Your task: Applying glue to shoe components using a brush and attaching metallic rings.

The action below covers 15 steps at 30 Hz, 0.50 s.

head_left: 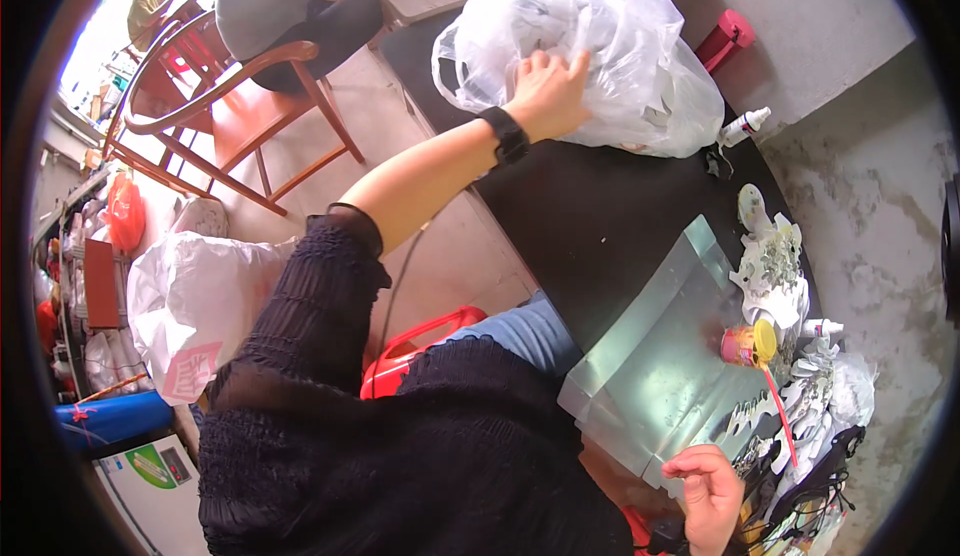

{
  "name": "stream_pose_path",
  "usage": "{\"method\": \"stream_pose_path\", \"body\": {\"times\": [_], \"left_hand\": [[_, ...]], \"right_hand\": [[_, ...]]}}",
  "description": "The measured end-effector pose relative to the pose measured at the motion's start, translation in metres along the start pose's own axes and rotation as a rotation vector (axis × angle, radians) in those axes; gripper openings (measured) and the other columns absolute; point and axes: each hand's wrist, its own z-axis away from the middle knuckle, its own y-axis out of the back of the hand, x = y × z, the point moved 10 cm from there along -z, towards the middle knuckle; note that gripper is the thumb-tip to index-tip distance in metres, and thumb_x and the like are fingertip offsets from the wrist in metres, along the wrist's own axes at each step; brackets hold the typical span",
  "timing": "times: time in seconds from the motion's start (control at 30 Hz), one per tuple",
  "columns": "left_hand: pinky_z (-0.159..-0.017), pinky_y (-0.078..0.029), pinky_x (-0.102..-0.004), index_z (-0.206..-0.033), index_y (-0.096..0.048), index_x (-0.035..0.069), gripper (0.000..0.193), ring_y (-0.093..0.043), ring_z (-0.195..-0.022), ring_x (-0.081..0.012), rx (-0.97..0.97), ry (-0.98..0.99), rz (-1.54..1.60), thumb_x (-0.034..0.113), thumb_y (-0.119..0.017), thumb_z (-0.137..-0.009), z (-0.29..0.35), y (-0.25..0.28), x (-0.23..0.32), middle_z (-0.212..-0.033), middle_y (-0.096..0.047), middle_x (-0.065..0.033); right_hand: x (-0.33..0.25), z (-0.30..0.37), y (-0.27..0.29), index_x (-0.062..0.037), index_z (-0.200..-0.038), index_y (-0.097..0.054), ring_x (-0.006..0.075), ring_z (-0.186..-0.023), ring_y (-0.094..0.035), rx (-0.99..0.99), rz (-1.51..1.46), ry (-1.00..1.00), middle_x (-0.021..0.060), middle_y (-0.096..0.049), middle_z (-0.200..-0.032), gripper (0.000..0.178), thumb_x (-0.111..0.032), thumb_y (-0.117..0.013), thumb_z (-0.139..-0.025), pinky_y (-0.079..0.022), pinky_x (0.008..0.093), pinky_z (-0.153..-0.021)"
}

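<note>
My left hand (548, 94), a dark watch on its wrist, reaches across to a large translucent white plastic bag (640, 66) on the black table. Its fingers are apart and rest on the bag's crumpled top; what the bag holds shows only as pale shapes. My right hand (712, 496) is at the lower right, beside the near edge of a shiny metal tray (660, 341). The fingers of that hand are curled in toward the thumb, and anything between them is hidden. A small yellow and red can (742, 344) stands at the tray's right side, a red stick (780, 416) beside it.
White cut-out scraps (770, 266) pile up along the wall side. Small white bottles (745, 126) and a pink cylindrical object (725, 41) are near the wall. A seated person (300, 16) occupies a wooden chair (250, 111) at the far left. A white sack (200, 296) stands at my left.
</note>
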Motion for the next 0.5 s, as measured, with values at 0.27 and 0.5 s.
{"method": "stream_pose_path", "body": {"times": [0.27,0.5], "left_hand": [[-0.099,-0.036,-0.0458,-0.120,-0.045,-0.006,0.059,-0.047,-0.114,-0.0394,-0.091,-0.310,0.429,0.034,-0.064,-0.081,0.009,-0.027,0.072,-0.118,-0.051,-0.0229],[-0.086,-0.043,-0.0468,-0.107,-0.054,0.000,0.036,-0.055,-0.097,-0.0378,0.468,-0.017,0.282,0.018,-0.066,-0.078,0.008,0.027,-0.028,-0.103,-0.058,-0.0188]], "right_hand": [[-0.056,-0.103,-0.054,0.0001,-0.126,-0.041,0.0211,-0.098,-0.059,-0.201,-0.307,-0.012,0.0124,-0.051,-0.114,0.039,-0.014,-0.054,-0.093,-0.052,0.0335,-0.078],[-0.076,-0.227,-0.106,0.0001,-0.133,-0.036,0.0221,-0.102,-0.056,-0.242,-0.360,-0.085,0.0148,-0.046,-0.123,0.047,-0.015,-0.056,-0.093,-0.052,0.0366,-0.081]]}}
